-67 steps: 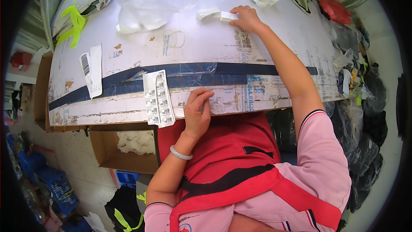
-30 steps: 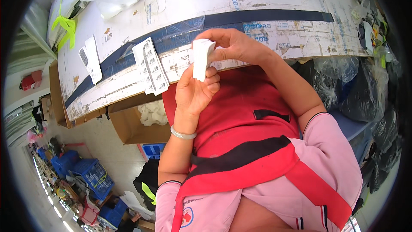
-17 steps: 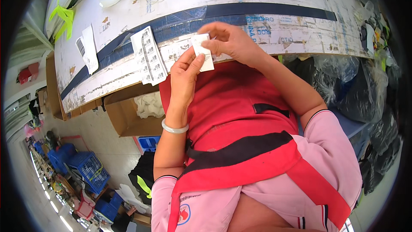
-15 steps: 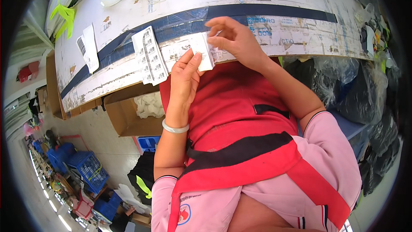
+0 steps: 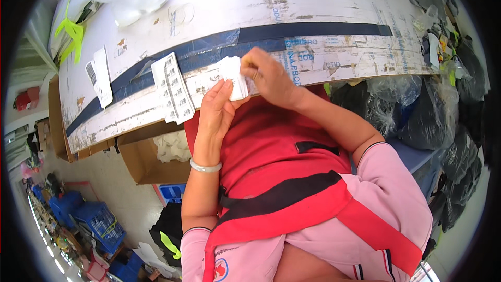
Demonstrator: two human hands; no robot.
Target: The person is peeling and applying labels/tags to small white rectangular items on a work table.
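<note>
A small stack of white paper labels [image 5: 236, 75] sits in my left hand [image 5: 215, 112], thumb on top and fingers beneath, just above the table's near edge. Against the stack's right side, my right hand [image 5: 269, 77] is closed with fingertips pinched at its upper edge; whether a single label is between them is hard to see. Just left of my hands lies a pile of printed label sheets [image 5: 173, 89] with dark codes in rows. Farther left rests a white label strip [image 5: 100, 78] with a barcode.
The white table [image 5: 355, 36] carries a dark blue tape strip [image 5: 334, 29]. Clear plastic bags [image 5: 130, 0] lie at the far left. Under the near edge stands an open cardboard box [image 5: 141, 162] with white crumpled material. Bagged dark goods [image 5: 425, 117] crowd the right side.
My right hand has come down from above the stack, its open fingers now closing at the stack's upper edge. My left hand still holds the stack. The whole view has shifted slightly.
</note>
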